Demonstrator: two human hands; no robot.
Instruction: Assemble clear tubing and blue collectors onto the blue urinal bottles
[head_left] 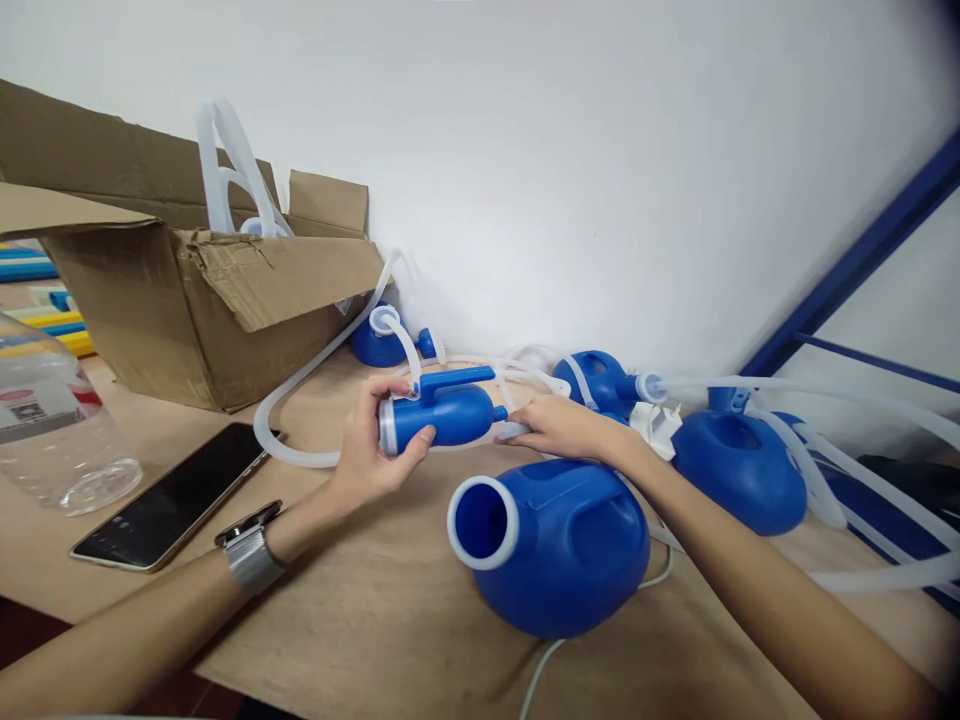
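A blue plastic urinal head [454, 415] with a long handle and a pale collar lies sideways in my left hand [377, 440], thumb in front and fingers behind. Its small nozzle points right. My right hand [559, 425] pinches the end of a translucent plastic tube [513, 431] just beside that nozzle; whether the two touch I cannot tell. Below my hands lies a big blue urinal bottle [562, 550], its white-rimmed mouth turned left toward me and uncovered. Part of the tube is hidden behind my right hand.
On the left stand a cardboard box [127, 310] holding tubes, a clear plastic bottle [56, 420] and a phone [176, 495]. More blue bottles [739, 470] with tubes [892, 480] lie along the wall. A white plug adapter [656, 428] sits behind my right forearm.
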